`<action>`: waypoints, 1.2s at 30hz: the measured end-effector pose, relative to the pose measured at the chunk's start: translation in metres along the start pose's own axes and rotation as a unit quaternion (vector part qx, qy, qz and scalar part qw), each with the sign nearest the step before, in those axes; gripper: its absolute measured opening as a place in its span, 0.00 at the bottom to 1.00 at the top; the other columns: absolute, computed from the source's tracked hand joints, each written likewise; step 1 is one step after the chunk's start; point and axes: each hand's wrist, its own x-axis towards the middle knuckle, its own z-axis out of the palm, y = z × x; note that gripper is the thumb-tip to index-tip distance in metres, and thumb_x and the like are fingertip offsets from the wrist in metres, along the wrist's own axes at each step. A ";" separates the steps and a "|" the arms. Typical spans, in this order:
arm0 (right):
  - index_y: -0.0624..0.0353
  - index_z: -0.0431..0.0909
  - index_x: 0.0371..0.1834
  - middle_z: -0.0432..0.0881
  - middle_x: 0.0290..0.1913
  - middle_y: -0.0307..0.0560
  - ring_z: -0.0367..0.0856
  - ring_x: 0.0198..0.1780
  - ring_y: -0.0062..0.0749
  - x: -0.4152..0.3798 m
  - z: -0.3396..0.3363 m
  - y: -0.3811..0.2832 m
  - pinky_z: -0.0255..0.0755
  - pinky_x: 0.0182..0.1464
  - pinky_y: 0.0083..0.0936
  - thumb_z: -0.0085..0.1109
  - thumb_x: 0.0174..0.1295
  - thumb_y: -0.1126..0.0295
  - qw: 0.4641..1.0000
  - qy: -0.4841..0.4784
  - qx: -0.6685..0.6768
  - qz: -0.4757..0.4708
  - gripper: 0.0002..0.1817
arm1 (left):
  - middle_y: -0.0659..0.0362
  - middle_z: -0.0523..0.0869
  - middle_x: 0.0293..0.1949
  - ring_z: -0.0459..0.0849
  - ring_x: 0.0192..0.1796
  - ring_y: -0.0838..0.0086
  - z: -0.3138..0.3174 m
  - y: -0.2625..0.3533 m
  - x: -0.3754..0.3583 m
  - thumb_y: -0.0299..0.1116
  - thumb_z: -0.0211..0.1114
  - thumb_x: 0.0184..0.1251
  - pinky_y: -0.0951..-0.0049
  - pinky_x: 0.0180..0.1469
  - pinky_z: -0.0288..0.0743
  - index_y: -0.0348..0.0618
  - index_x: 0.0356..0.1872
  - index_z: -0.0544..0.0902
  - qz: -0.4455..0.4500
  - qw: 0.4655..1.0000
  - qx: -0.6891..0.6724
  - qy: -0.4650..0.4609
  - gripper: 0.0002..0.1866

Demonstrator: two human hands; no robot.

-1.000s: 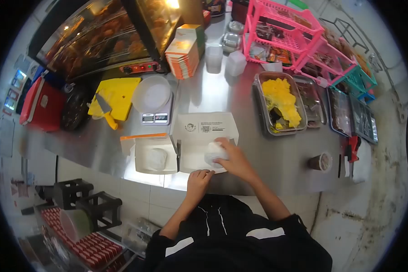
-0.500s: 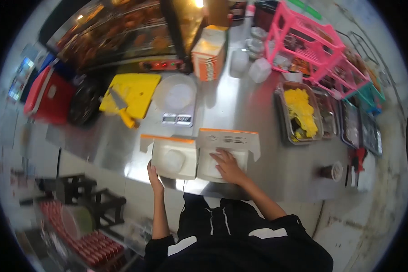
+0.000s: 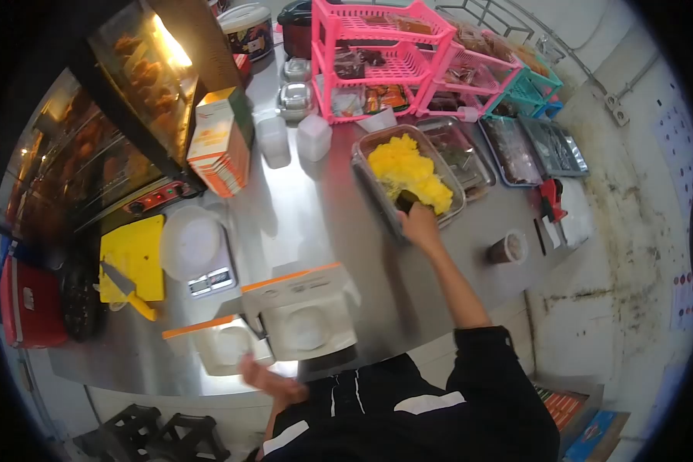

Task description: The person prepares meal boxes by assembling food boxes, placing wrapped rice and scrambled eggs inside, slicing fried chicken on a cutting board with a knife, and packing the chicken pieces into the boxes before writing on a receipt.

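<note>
My right hand (image 3: pixel 420 223) reaches into a clear tray (image 3: pixel 371 173) of yellow, rice-like food (image 3: pixel 408 169). Its fingers are closed on a dark utensil (image 3: pixel 406 200) stuck in the food; its lower end is hidden. My left hand (image 3: pixel 271 383), slightly blurred, is at the front edge of the left food box (image 3: pixel 258 350), fingers apart with nothing seen in them. To its right stands another open cardboard food box (image 3: pixel 339 343). Each box holds a rounded white item, one in the left box (image 3: pixel 233 343) and one in the right box (image 3: pixel 304 327).
A kitchen scale (image 3: pixel 212 281) bears a round clear bowl (image 3: pixel 190 242). On a yellow cutting board (image 3: pixel 142 239) lies a knife (image 3: pixel 131 294). Folded boxes (image 3: pixel 219 150), a lit food warmer (image 3: pixel 92 146), pink racks (image 3: pixel 385 65) and a cup (image 3: pixel 508 248) surround the steel counter.
My right hand has left the right box and taken hold of the dark utensil in the tray. My view has swung right. The left hand stays by the left box.
</note>
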 end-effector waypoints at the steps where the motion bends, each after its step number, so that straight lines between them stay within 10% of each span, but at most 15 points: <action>1: 0.69 0.73 0.39 0.80 0.40 0.60 0.78 0.46 0.52 0.010 0.001 0.003 0.70 0.48 0.40 0.55 0.59 0.59 1.000 -0.002 -0.004 -0.004 0.19 | 0.44 0.63 0.61 0.65 0.60 0.50 0.030 0.013 0.005 0.38 0.52 0.58 0.49 0.58 0.61 0.42 0.54 0.70 0.094 0.994 -0.047 -0.035 0.22; 3: 0.75 0.62 0.55 0.76 0.43 0.71 0.76 0.48 0.56 0.021 -0.009 -0.006 0.68 0.50 0.42 0.55 0.57 0.54 0.994 -0.092 0.004 0.056 0.33 | 0.47 0.74 0.51 0.71 0.54 0.54 0.102 0.065 0.034 0.25 0.61 0.49 0.57 0.56 0.63 0.42 0.51 0.72 -0.060 0.946 -0.264 -0.179 0.23; 7: 0.74 0.46 0.64 0.72 0.49 0.74 0.73 0.52 0.60 0.036 0.006 -0.002 0.64 0.55 0.43 0.53 0.59 0.58 0.984 -0.130 0.108 0.049 0.39 | 0.41 0.63 0.59 0.66 0.59 0.55 0.259 0.087 0.025 0.34 0.53 0.64 0.61 0.61 0.59 0.30 0.59 0.60 -0.457 0.825 -0.254 -0.214 0.26; 10: 0.72 0.37 0.67 0.66 0.55 0.77 0.69 0.55 0.64 0.044 0.014 0.002 0.63 0.55 0.50 0.51 0.59 0.63 0.966 -0.134 0.219 -0.023 0.42 | 0.39 0.67 0.55 0.72 0.53 0.55 0.331 0.058 -0.016 0.41 0.50 0.68 0.64 0.56 0.66 0.27 0.58 0.60 -0.446 0.833 -0.220 -0.242 0.27; 12: 0.72 0.38 0.67 0.67 0.53 0.76 0.71 0.52 0.62 0.050 0.008 0.012 0.66 0.53 0.46 0.52 0.57 0.65 0.979 -0.145 0.134 -0.057 0.42 | 0.40 0.73 0.48 0.78 0.46 0.58 0.344 0.052 -0.016 0.45 0.48 0.69 0.67 0.47 0.73 0.28 0.57 0.60 -0.597 0.642 -0.355 -0.324 0.28; 20: 0.66 0.42 0.68 0.72 0.46 0.72 0.77 0.44 0.55 0.037 0.005 0.042 0.71 0.47 0.42 0.51 0.58 0.64 0.982 -0.097 -0.141 -0.073 0.39 | 0.45 0.77 0.40 0.82 0.35 0.62 0.346 0.081 -0.006 0.43 0.46 0.70 0.68 0.36 0.78 0.32 0.54 0.61 -0.604 0.665 -0.349 -0.266 0.23; 26: 0.48 0.46 0.71 0.76 0.40 0.67 0.78 0.42 0.55 0.051 0.027 0.039 0.70 0.42 0.43 0.44 0.64 0.67 0.966 -0.209 0.130 -0.086 0.32 | 0.45 0.78 0.38 0.83 0.30 0.60 0.337 0.099 0.012 0.40 0.46 0.71 0.65 0.34 0.77 0.33 0.48 0.62 -0.583 0.718 -0.314 -0.214 0.17; 29: 0.40 0.49 0.70 0.76 0.38 0.65 0.77 0.40 0.56 0.049 0.054 0.043 0.69 0.40 0.43 0.45 0.61 0.71 0.968 0.011 0.244 -0.061 0.33 | 0.45 0.78 0.37 0.83 0.29 0.60 0.338 0.094 0.009 0.40 0.46 0.71 0.65 0.33 0.76 0.33 0.43 0.62 -0.574 0.732 -0.271 -0.247 0.16; 31: 0.40 0.51 0.70 0.76 0.35 0.64 0.77 0.38 0.56 0.032 0.017 0.032 0.68 0.39 0.45 0.46 0.56 0.76 0.989 0.111 0.092 -0.016 0.36 | 0.45 0.79 0.35 0.84 0.30 0.60 0.345 0.091 0.001 0.40 0.46 0.71 0.65 0.33 0.76 0.33 0.41 0.62 -0.557 0.745 -0.252 -0.266 0.16; 36: 0.45 0.47 0.71 0.80 0.34 0.60 0.80 0.35 0.53 0.061 0.018 0.046 0.72 0.37 0.45 0.44 0.61 0.69 0.996 0.079 0.023 -0.018 0.33 | 0.51 0.77 0.30 0.83 0.25 0.69 0.343 0.095 0.003 0.40 0.48 0.70 0.74 0.23 0.73 0.33 0.44 0.63 -0.601 0.701 -0.311 -0.228 0.17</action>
